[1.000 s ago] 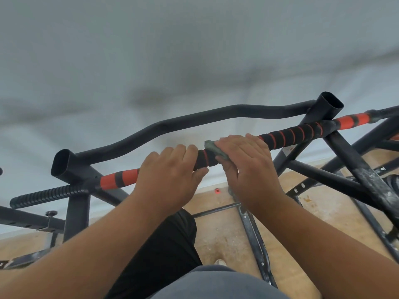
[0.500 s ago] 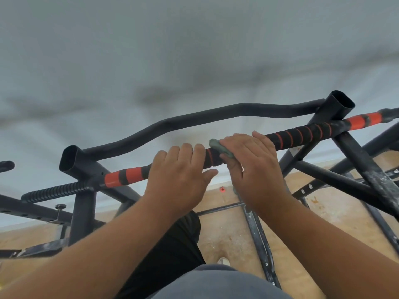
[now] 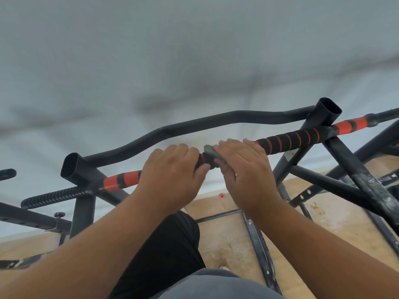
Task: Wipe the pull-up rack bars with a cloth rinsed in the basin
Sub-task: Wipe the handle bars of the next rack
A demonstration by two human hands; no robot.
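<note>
The left hand (image 3: 172, 175) was curled over the padded pull-up bar (image 3: 287, 140), gripping its black foam with red stripes. Just beside it, the right hand (image 3: 244, 169) wrapped a small grey-green cloth (image 3: 209, 150) around the same bar, fingers over the top and thumb beneath, pressing the cloth to the foam.

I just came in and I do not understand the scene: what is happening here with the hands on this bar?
A person is cleaning a pull-up rack. The right hand presses a small grey-green cloth around the padded bar, near its middle. The left hand grips the same bar just beside it, probably to steady it. The curved black bar behind is not being touched. No basin is in view.
</note>
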